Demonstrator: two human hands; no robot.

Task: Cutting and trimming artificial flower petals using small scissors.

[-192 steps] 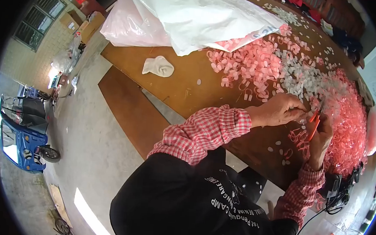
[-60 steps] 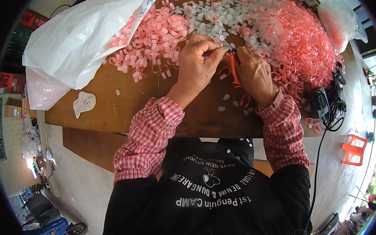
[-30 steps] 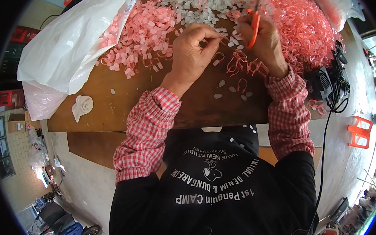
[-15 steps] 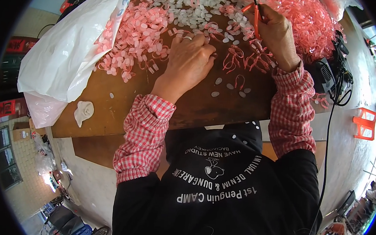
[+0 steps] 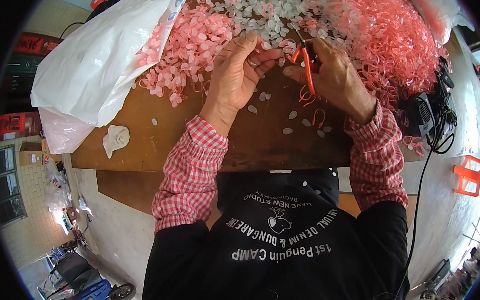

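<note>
Raised over the wooden table, my left hand (image 5: 235, 72) is closed with thumb and fingertips in a pinch. A small pink plastic piece (image 5: 264, 45) shows at those fingertips, partly hidden by them. My right hand (image 5: 335, 79) grips orange-handled snips (image 5: 307, 71), their narrow dark tip pointing away from me towards a pile of clear oval pieces (image 5: 265, 14). The snips are close to my left fingertips. On the left lies a heap of pink pieces with oval tabs (image 5: 194, 40). A larger heap of looped pink pieces (image 5: 392, 41) covers the far right.
A white plastic bag (image 5: 105, 59) lies along the table's left side. Near the front edge sits a crumpled off-white lump (image 5: 116, 140). Loose clear ovals (image 5: 287, 131) are scattered before me. A black cable (image 5: 420, 188) hangs at the right, beside a dark boxy device (image 5: 422, 114).
My left hand has lifted from the table and turned, a pink piece now at its fingertips. My right hand has brought the snips nearer and leftward, close to it. The view has shifted slightly.
</note>
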